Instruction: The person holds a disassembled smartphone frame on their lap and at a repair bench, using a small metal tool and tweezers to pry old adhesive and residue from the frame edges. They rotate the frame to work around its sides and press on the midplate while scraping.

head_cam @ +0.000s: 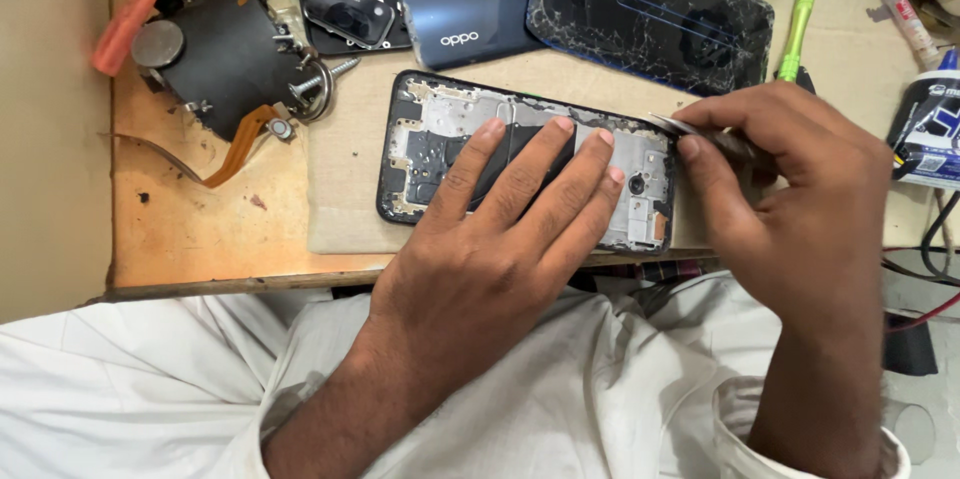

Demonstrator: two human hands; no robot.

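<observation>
Silver-grey metal shows inside the opened phone frame (530, 161), which is pinned flat under the spread fingers of the left hand (500, 239), while thin metal tweezers (715, 139) are pinched shut in the right hand (790, 189) with their tip at the frame's edge nearest that hand. A prying or picking step at that edge is judged to be in hand. A small, steady lift is called for, so the cracked dark panel (650, 14) beyond the fingers is left undisturbed.
</observation>
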